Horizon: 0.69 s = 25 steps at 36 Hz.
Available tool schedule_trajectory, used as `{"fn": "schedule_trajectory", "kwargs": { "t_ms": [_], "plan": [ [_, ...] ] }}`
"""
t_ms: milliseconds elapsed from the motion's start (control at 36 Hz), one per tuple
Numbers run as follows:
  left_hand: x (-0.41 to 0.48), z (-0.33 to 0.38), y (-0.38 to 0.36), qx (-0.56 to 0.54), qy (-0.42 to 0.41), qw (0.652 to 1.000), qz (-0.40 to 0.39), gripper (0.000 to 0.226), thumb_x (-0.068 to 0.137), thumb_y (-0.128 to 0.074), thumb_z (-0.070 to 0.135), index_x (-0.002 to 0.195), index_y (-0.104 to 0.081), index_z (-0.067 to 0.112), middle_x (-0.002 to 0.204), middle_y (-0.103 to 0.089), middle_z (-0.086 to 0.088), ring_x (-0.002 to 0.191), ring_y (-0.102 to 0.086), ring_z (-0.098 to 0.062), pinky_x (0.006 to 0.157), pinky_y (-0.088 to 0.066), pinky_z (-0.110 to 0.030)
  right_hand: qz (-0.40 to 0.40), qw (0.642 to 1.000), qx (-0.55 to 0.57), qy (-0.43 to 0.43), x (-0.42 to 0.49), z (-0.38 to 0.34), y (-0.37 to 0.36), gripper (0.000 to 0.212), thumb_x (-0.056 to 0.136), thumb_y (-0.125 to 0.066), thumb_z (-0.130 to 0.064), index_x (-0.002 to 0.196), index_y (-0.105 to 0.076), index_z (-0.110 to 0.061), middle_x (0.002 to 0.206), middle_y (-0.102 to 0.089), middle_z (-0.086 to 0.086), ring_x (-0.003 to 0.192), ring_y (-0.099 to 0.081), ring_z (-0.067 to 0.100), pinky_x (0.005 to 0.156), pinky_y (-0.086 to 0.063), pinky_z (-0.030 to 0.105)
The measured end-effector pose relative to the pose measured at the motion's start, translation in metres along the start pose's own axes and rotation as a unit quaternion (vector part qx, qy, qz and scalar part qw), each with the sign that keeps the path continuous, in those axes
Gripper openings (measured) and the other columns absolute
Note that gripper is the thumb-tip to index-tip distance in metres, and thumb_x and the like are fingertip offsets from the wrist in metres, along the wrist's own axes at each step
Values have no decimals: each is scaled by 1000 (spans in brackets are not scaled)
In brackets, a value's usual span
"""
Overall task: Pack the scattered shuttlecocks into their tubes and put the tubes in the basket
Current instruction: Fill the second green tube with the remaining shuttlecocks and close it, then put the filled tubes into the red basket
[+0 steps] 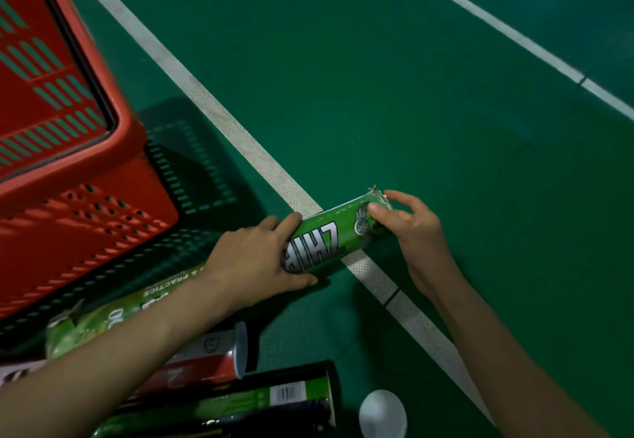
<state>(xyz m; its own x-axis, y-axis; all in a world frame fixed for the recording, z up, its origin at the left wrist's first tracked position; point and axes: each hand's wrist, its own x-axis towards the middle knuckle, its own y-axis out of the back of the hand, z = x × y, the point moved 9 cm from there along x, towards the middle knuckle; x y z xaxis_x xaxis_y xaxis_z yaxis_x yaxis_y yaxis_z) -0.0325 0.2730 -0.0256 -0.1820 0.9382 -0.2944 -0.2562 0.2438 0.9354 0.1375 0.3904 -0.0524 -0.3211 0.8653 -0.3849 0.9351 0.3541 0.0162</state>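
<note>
The green tube (329,235) lies low over the green court floor (429,101), crossing a white court line (240,135). Its long axis runs from near left to far right. Its far-right end points away from the red basket (130,135), which stands well to the left.

The left hand (254,259) grips the near-left end, with fingers (291,223) curled over the top and the thumb under the near side. The right hand (415,231) holds the far-right end, the thumb pressed on the tube's side and the other fingers bent round the mouth. Something pale and ragged (375,193) shows at that mouth, too small to identify.

Large silver letters outlined in black run along the tube, upside down from this view. "ZHIB" can be read before the left hand covers the rest. A round silver emblem sits beside the right thumb.

More tubes lie near the left forearm:
- A second green tube (113,317) lies against the basket's foot, and the words "& PRACTICE" can be read on it.
- A red and grey tube (219,358) has a grey cap, and its lettering is unreadable.
- A black and green tube (274,396) carries a white barcode label.

A white round lid (382,413) lies on the floor just right of the black and green tube.
</note>
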Motion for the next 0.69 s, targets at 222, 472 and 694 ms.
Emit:
{"fn": "schedule_trajectory", "kwargs": {
  "t_ms": [222, 472, 694],
  "plan": [
    [-13, 4, 0, 8, -11, 1000, -4, 83, 68, -53, 80, 133, -25, 36, 118, -53, 5, 97, -62, -25, 73, -47, -32, -77, 996, -32, -15, -12, -7, -7, 52, 86, -64, -10, 134, -45, -7, 87, -73, 6, 73, -70, 6, 60, -48, 7],
    [-30, 14, -7, 76, -45, 996, -24, 86, 71, -51, 78, 139, -23, 32, 119, -53, 2, 100, -62, -26, 75, -47, -33, -126, 986, -80, -72, -37, 23, -3, 52, 91, -58, -19, 139, -39, -18, 91, -73, -1, 92, -68, 10, 93, -47, 29],
    [-52, 26, -32, 109, -81, 988, -76, 87, 73, -50, 77, 141, -21, 30, 122, -52, 0, 102, -61, -27, 76, -47, -34, -99, 982, -141, -77, -62, 47, 13, 39, 89, -63, -18, 125, -47, -14, 102, -65, 7, 84, -63, 9, 64, -49, 15]
  ]
}}
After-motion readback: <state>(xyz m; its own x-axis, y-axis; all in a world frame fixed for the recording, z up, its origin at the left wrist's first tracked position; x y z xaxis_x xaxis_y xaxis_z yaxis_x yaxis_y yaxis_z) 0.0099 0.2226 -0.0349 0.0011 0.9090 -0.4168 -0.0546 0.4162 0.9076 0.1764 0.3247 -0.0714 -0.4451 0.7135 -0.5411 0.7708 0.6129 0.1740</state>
